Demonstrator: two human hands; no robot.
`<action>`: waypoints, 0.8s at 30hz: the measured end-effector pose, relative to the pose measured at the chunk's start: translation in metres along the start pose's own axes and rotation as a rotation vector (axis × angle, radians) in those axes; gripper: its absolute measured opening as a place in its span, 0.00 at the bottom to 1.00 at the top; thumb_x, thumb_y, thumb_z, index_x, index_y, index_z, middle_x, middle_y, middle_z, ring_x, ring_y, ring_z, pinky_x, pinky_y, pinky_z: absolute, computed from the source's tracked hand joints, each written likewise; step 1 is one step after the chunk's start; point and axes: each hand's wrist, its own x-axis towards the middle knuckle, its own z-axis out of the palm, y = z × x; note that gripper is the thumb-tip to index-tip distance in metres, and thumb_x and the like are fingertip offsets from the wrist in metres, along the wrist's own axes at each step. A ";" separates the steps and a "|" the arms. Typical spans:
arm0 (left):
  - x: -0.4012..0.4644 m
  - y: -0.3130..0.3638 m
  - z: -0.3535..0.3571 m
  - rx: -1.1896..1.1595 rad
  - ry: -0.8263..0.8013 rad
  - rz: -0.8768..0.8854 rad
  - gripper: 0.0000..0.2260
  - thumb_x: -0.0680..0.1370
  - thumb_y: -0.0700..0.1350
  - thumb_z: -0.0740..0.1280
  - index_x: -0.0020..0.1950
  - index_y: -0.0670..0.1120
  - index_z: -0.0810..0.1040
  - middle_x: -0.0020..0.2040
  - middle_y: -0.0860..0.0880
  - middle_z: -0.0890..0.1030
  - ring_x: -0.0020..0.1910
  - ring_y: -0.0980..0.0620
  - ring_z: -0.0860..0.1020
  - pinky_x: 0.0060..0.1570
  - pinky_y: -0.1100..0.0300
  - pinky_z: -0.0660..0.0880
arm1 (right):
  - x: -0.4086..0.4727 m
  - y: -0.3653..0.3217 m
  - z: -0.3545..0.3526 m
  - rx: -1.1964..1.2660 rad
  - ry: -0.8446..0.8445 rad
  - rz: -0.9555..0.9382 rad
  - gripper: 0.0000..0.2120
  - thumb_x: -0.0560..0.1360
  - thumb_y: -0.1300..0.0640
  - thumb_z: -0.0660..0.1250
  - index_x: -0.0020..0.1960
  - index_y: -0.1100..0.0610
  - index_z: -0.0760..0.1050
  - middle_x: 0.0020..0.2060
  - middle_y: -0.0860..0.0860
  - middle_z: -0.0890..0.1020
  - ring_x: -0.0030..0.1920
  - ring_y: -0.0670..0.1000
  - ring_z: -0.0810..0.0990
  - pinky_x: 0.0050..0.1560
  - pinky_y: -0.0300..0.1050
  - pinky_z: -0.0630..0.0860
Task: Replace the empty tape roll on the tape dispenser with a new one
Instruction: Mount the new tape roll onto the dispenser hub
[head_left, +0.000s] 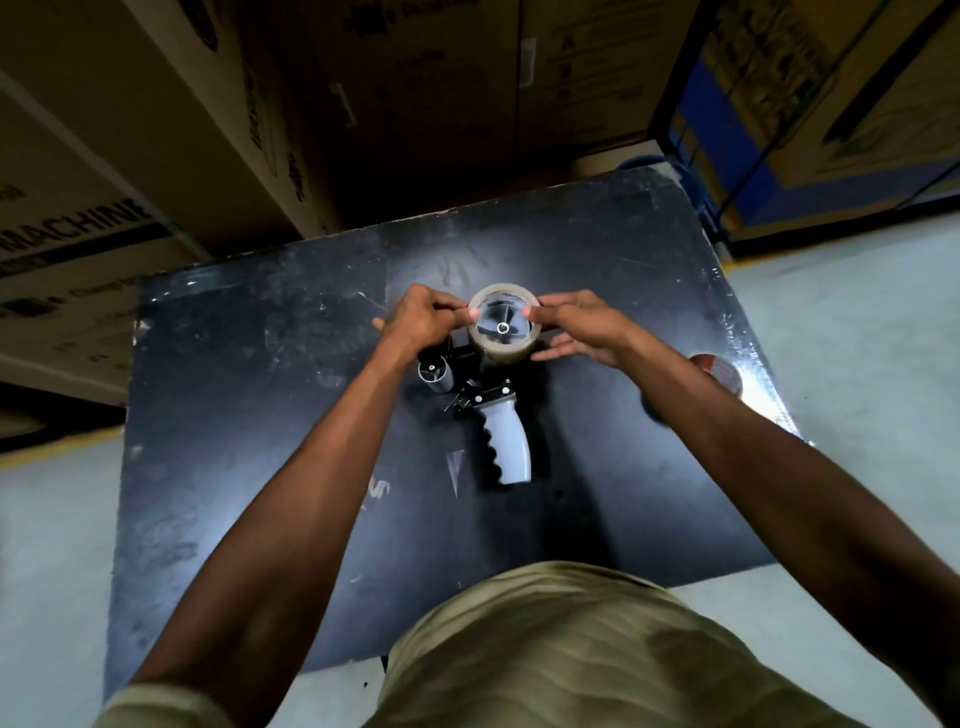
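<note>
The tape dispenser (496, 410) lies flat on the black table (260, 415), its grey ribbed handle (506, 452) pointing toward me. A roll of clear brownish tape (503, 349) sits around the dispenser's black spoked hub (502, 327). My left hand (418, 322) pinches the roll's top rim on its left side. My right hand (579, 327) presses a thumb on the rim's right side, with its fingers spread under the roll. The dispenser's small grey roller (435, 375) stands free just below my left hand.
A second roll or core with a reddish rim (719, 373) lies near the table's right edge, partly behind my right forearm. Stacked cardboard boxes (156, 156) rise behind and to the left of the table. A blue rack (727, 135) stands at the back right. Pale floor surrounds the table.
</note>
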 end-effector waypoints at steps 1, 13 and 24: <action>0.009 -0.009 0.000 -0.027 -0.023 0.016 0.27 0.47 0.81 0.67 0.39 0.70 0.82 0.44 0.65 0.85 0.57 0.49 0.81 0.69 0.31 0.62 | 0.001 0.001 -0.002 0.023 -0.010 0.008 0.15 0.78 0.57 0.72 0.63 0.59 0.80 0.56 0.59 0.85 0.55 0.59 0.84 0.49 0.51 0.85; 0.009 0.002 -0.004 -0.082 -0.149 -0.001 0.10 0.73 0.46 0.75 0.54 0.44 0.86 0.46 0.48 0.85 0.44 0.56 0.77 0.50 0.61 0.73 | 0.008 0.009 0.004 0.027 0.062 -0.027 0.19 0.76 0.54 0.74 0.64 0.60 0.80 0.50 0.59 0.86 0.46 0.56 0.87 0.46 0.45 0.84; 0.024 -0.004 -0.001 -0.036 -0.181 0.067 0.10 0.72 0.48 0.76 0.52 0.50 0.86 0.45 0.49 0.85 0.45 0.55 0.78 0.52 0.60 0.73 | 0.006 0.018 -0.007 0.069 0.000 -0.033 0.11 0.77 0.55 0.73 0.59 0.56 0.83 0.51 0.57 0.87 0.52 0.55 0.86 0.56 0.47 0.82</action>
